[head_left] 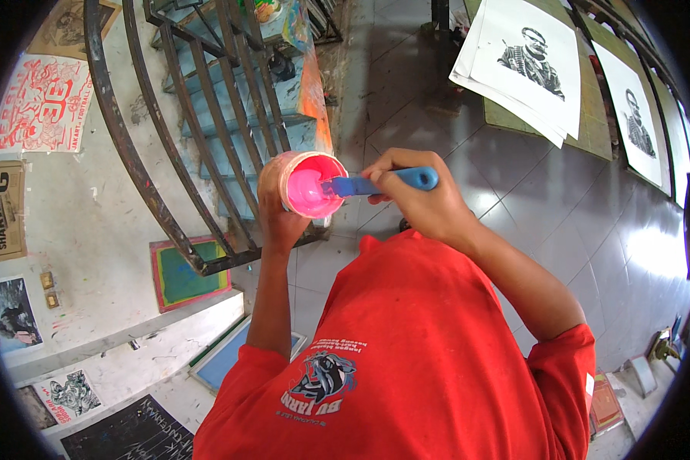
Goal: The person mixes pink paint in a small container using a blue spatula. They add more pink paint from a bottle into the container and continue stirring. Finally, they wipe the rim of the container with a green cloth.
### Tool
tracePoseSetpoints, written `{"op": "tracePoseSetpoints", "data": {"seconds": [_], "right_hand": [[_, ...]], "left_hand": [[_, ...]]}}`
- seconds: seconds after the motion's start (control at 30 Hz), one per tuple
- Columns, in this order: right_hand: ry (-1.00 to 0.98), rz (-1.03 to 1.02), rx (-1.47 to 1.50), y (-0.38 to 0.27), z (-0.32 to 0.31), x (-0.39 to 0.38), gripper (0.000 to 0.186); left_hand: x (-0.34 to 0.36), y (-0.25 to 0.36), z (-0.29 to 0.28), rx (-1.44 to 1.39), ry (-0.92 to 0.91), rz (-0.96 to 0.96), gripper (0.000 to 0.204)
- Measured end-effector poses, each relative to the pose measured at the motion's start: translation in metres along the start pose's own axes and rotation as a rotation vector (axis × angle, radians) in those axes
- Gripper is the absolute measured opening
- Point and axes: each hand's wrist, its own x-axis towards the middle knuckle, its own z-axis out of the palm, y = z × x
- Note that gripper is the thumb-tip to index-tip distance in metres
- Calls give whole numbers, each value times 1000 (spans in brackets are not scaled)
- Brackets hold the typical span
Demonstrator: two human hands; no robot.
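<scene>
Grips a tub (284, 170) of bright pink paint (305, 193) in the left hand (273, 213), in front of the red shirt (429, 337) and tilted to show the inside. Clasps a blue tool (349, 186) in the closed right hand (429, 201), with the far end inside the tub. Has a dark metal railing (241, 259) to the left and printed portraits (535, 65) to the right.

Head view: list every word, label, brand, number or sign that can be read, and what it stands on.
Wording is not copied here; by place:
Red T-shirt: upside-down white lettering, smallest line too blurred.
White poster: red lettering.
Brown poster: red and black lettering.
Lower-left white print: red lettering.
Black sheet: white lettering, partly cut off.
</scene>
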Motion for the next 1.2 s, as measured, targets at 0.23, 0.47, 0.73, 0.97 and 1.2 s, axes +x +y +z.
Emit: {"op": "tracePoseSetpoints", "data": {"seconds": [0.23,0.47,0.73,0.97,1.2], "right_hand": [[67,-124,97,4,8,-3,16],[-157,-416,-485,-6,23,-12,10],[-126,-468,-521,-9,27,-6,13],[-89,-485,-486,-6,25,-2,12],[-110,-624,-542,-4,32,11,17]], "left_hand": [[-10,-5,10,69,47,-11,103],[2,-6,-1,152,-88,-24,104],[9,-4,-7,106,-2,3,100],[-1,-12,-6,-57,39,-47,95],[-15,-24,-7,-90,-8,-165,104]]}}
